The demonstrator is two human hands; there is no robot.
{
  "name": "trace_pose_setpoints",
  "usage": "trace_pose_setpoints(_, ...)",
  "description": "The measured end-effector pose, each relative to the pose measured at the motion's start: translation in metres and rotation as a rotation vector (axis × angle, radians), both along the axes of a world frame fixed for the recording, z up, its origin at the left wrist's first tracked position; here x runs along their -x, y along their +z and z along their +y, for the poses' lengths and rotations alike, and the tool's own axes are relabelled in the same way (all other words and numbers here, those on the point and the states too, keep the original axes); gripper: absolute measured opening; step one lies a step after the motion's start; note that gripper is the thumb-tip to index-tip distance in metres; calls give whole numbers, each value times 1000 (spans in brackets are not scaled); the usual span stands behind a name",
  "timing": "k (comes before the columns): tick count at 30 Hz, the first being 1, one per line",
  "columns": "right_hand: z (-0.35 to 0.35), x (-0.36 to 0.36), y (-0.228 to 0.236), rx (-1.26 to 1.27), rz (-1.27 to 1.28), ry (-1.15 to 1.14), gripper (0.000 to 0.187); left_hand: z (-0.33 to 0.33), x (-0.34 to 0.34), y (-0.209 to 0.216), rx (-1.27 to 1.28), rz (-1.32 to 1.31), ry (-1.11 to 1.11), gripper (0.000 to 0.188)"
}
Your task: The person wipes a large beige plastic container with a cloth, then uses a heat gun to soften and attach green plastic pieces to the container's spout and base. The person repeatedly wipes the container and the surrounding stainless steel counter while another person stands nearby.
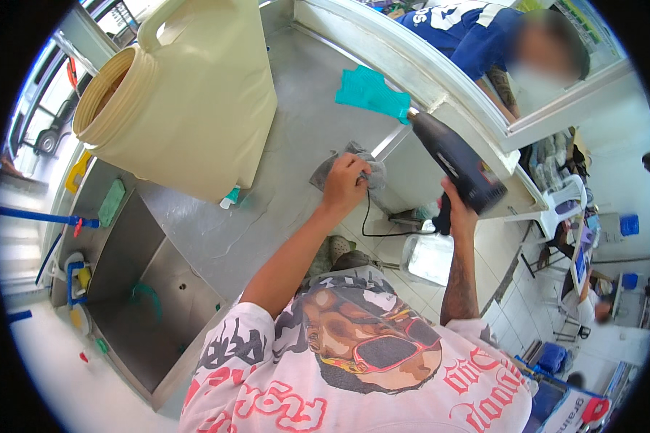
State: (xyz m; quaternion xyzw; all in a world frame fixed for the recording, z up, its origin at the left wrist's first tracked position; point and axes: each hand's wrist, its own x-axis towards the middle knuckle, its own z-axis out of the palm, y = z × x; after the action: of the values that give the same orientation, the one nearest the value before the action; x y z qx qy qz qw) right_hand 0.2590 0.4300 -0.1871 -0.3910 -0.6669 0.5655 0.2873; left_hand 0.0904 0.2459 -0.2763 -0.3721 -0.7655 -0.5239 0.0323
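Note:
My right hand (461, 205) is wrapped round the handle of a black heat gun (448, 148), its body tilted up and to the left. Crumpled teal material (372, 94) covers or lies against the tip of its metal nozzle. From the base of the handle a thin black cord (365, 220) loops over to my left hand (347, 179). The fingers of that hand are curled over a crumpled grey cloth or bag (325, 172) at the counter's edge, with the cord's end at the fingertips. What exactly lies under the fingers is partly hidden.
A large cream plastic jug (209, 94) lies tipped on the steel counter (209, 231), its mouth facing left. The steel sink (177, 281) is at lower left. Behind a window frame at upper right, a person in blue leans in. A clear container (427, 258) sits below my right hand.

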Motion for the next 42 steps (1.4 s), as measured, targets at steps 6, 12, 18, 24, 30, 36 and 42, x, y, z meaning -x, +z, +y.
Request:
trace_pose_setpoints(6, 92, 130, -25, -663, 110, 657, 52, -8, 0, 43, -93, 11, 219, 25)
trace_pose_setpoints(12, 90, 226, -47, -1391, 94, 936, 62, -20, -7, 52, -37, 5, 428, 23)
trace_pose_setpoints(18, 80, 264, -87, -1558, 161, 974, 71, -22, -24, 46, -12, -27, 507, 22)
trace_pose_setpoints(24, 93, 249, -69, -1501, -107, 1146, 75, -22, -34, 47, -57, -51, 573, 24)
trace_pose_setpoints(30, 92, 196, -57, -1291, -151, 1045, 68, -26, -37, 72, -336, -105, 655, 28)
trace_pose_setpoints(36, 49, 147, -66, -1114, 145, 823, 47, -46, -53, 108, -610, -255, 556, 32)
trace_pose_setpoints(42, 6, 107, -62, -807, 241, 799, 37, -78, -91, 119, -578, -376, 419, 31)
